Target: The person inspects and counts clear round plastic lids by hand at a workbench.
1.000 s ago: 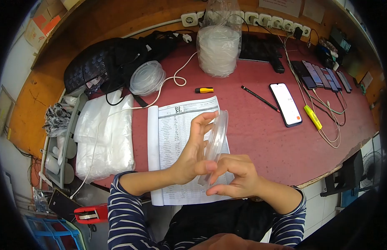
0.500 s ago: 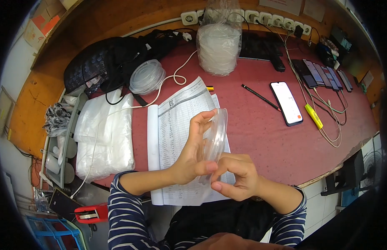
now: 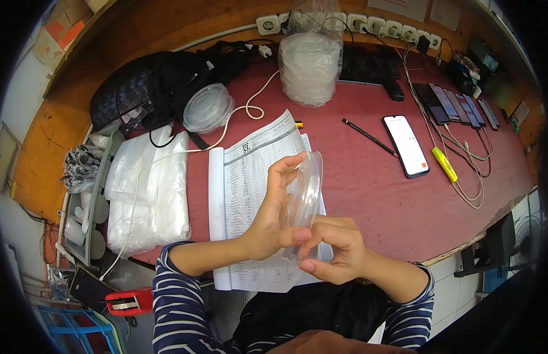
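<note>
Clear round plastic lids (image 3: 307, 192), held on edge close together, are in my left hand (image 3: 273, 221), its fingers at the top rim and its thumb at the lower rim. My right hand (image 3: 336, 251) pinches at the lower right edge of the lids with thumb and index finger. Beneath them lie printed sheets (image 3: 244, 194) with table rows, curled at the left side. More clear round lids (image 3: 208, 108) rest in a stack behind the sheets.
Wrapped round white items (image 3: 310, 69) stand at the back. Folded plastic bags (image 3: 147, 194) lie left, a black bag (image 3: 162, 82) behind. A pencil (image 3: 368, 137), a lit phone (image 3: 405, 146), a yellow highlighter (image 3: 444, 164) and cables lie right. A red tape dispenser (image 3: 129, 302) is lower left.
The lids have tilted very slightly in my hands. Both hands keep nearly the same place and grip.
</note>
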The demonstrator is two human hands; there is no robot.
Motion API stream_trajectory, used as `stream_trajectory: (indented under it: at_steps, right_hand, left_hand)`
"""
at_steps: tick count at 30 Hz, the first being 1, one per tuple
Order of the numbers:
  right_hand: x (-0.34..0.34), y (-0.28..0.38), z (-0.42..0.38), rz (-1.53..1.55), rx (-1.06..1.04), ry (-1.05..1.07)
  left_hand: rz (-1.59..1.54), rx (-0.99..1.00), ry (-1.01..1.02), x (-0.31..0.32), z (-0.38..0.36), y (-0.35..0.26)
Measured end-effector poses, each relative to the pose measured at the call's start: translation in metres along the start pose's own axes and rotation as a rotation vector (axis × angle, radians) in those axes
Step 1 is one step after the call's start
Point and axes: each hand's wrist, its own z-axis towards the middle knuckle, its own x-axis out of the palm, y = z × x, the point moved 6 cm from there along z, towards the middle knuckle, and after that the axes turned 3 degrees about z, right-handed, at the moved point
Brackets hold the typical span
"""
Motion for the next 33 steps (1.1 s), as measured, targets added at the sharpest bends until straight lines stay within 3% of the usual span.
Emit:
stream_trajectory:
  at_steps: [9,12,16,18,21,23,25,26,30,32,33]
  right_hand:
    - [-0.002,-0.001,-0.001,-0.008,0.025,-0.003]
    - [-0.003,-0.007,-0.002,-0.050,0.078,-0.017]
    - [-0.008,-0.027,-0.001,-0.103,0.117,-0.091]
    - [-0.015,-0.042,0.001,-0.142,0.159,-0.156]
    - [-0.020,-0.063,0.001,-0.300,0.282,-0.134]
    - [-0.021,-0.081,-0.003,-0.368,0.341,-0.103]
    - [-0.023,-0.100,-0.008,-0.440,0.394,-0.081]
    - [-0.022,-0.106,-0.010,-0.477,0.364,-0.031]
    - [-0.022,-0.105,-0.011,-0.495,0.365,0.033]
    - [-0.022,-0.106,-0.011,-0.502,0.368,0.050]
    - [-0.022,-0.106,-0.010,-0.503,0.363,0.067]
  left_hand:
    - [0.006,-0.003,-0.009,-0.001,0.002,0.000]
    - [0.151,0.067,-0.052,-0.008,0.007,-0.004]
    - [0.595,0.453,-0.294,-0.041,0.021,-0.032]
    - [1.038,0.602,-0.540,-0.086,0.036,-0.057]
    - [1.517,0.435,-0.828,-0.149,0.076,-0.078]
    - [1.648,0.186,-0.577,-0.212,0.108,-0.059]
    - [1.189,-0.148,-0.176,-0.298,0.133,0.008]
    - [1.476,-0.135,-0.258,-0.302,0.126,0.008]
    - [1.504,-0.153,-0.264,-0.303,0.145,0.015]
    - [1.864,-0.495,-0.378,-0.256,0.155,-0.006]
    - [1.822,-0.262,-0.376,-0.216,0.166,-0.024]
